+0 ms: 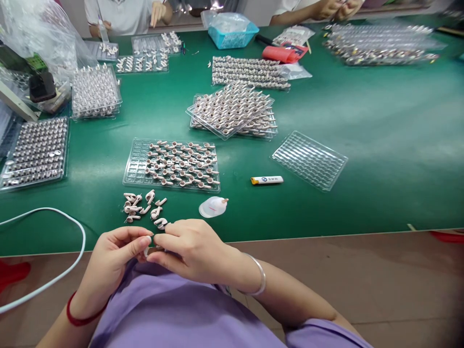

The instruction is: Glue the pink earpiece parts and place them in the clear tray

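My left hand and my right hand meet at the table's front edge, just above my lap. Both are closed in a pinch around a small white earbud part, mostly covered by the fingers. Just beyond them lies a loose pile of white earbud shells, one of them beside my right fingertips. Behind the pile, a clear tray carries rows of similar shells, its left columns bare. A small white bottle with a brownish tip lies right of the pile.
A lighter and a bare clear tray lie to the right. Stacked shell trays stand mid-table; trays of metallic parts sit left. A white cable loops at the left edge. Co-workers' hands show across the table.
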A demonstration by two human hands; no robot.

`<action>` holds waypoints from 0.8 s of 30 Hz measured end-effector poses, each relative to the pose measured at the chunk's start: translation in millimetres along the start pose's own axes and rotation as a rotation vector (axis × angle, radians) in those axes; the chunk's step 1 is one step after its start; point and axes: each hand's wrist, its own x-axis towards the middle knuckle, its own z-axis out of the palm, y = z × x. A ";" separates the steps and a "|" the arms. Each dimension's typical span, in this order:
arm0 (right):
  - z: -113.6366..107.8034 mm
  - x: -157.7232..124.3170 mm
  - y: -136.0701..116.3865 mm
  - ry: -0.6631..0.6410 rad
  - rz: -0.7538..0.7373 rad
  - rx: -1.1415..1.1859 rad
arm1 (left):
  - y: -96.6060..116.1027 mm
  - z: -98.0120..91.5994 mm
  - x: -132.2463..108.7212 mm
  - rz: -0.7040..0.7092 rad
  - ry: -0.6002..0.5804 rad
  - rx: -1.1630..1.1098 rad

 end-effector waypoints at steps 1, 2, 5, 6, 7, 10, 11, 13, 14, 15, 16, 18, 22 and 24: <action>0.0 -0.3 -0.2 -0.001 -0.001 0.000 | -0.2 0.2 0.5 -0.002 -0.002 0.002; 0.1 -0.5 -0.3 0.002 -0.002 -0.001 | -0.6 0.3 1.0 -0.003 -0.002 0.005; 0.1 -0.6 -0.6 0.010 -0.004 0.002 | -2.1 0.0 2.1 -0.006 0.001 0.017; 0.0 -0.4 -0.7 0.012 -0.005 0.003 | -2.6 -0.4 2.1 -0.006 0.004 0.020; -0.1 -0.2 -0.6 0.015 -0.005 0.004 | -3.0 -0.8 1.9 -0.005 0.006 0.023; -0.9 0.6 -0.4 0.022 -0.008 0.001 | -3.5 -2.3 0.5 -0.004 0.007 0.028; -1.3 0.8 -0.4 0.026 -0.010 -0.002 | -3.4 -2.7 -0.1 -0.004 0.006 0.028; -1.9 0.9 -0.3 0.030 -0.012 -0.009 | -3.2 -3.1 -0.7 -0.003 0.001 0.029; -2.1 0.9 -0.4 0.026 -0.012 -0.012 | -3.1 -3.1 -0.7 -0.003 -0.003 0.030; -2.3 0.8 -0.4 0.022 -0.012 -0.015 | -3.0 -3.0 -0.5 -0.001 -0.008 0.030; -2.4 0.6 -0.3 0.015 -0.012 -0.017 | -2.8 -2.8 -0.1 -0.001 -0.010 0.031; -2.4 0.3 -0.1 0.011 -0.015 -0.014 | -2.7 -2.4 0.9 -0.004 -0.010 0.035; -2.2 0.0 1.2 0.035 -0.029 0.008 | -3.3 -2.2 2.1 -0.010 -0.003 0.039; -2.4 0.1 1.8 0.043 -0.034 0.019 | -3.6 -2.0 1.7 -0.011 0.006 0.039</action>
